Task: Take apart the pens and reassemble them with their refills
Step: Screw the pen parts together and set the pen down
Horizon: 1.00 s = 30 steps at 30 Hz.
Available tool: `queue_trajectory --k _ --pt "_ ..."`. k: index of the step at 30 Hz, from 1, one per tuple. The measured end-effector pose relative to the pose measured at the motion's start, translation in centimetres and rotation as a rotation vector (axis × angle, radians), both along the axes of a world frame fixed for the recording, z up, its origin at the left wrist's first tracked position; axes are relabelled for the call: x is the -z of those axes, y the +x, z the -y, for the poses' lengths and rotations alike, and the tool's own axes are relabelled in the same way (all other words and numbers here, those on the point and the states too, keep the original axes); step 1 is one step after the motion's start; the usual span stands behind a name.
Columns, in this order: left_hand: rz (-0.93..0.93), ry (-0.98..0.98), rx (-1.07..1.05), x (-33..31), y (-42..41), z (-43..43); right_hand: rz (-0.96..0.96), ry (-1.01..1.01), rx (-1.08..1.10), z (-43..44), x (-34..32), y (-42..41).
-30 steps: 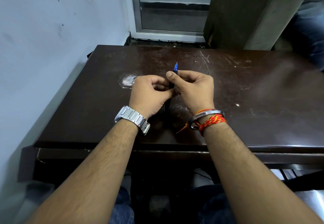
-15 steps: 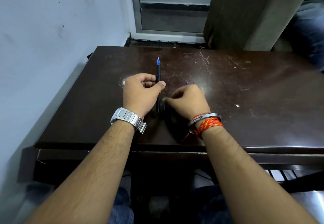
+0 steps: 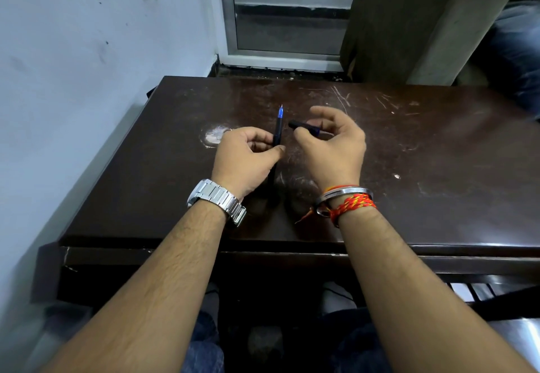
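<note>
The table (image 3: 423, 150) is dark brown with a glossy, worn top, set close against a pale wall on its left side. Pale scratches (image 3: 340, 96) run across its far part, a whitish scuffed patch (image 3: 214, 136) sits left of centre, and a small white speck (image 3: 396, 176) lies toward the right. Its front edge shows a lower ledge with a few chipped spots.
</note>
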<state>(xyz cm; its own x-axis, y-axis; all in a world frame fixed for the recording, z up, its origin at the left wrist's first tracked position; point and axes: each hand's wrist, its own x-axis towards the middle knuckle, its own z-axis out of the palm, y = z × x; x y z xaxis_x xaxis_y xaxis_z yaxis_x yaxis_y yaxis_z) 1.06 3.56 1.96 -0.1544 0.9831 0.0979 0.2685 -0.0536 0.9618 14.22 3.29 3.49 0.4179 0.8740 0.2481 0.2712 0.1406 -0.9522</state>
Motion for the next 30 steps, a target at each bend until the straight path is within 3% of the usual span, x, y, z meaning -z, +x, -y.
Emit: queue_trajectory --k 4,9,22,30 --pt "-0.020 -0.016 0.033 0.11 0.26 0.05 -0.257 0.094 0.022 -0.25 -0.17 0.22" --pt "-0.026 -0.020 0.069 0.18 0.45 0.19 -0.367 0.176 0.034 -0.48 -0.27 0.25" --pt "-0.072 -0.003 0.098 -0.15 0.64 0.41 -0.400 0.306 0.036 -0.34 -0.71 0.27" --pt "-0.086 0.000 0.113 -0.18 0.66 0.46 -0.304 0.281 0.041 -0.62 -0.45 0.15"
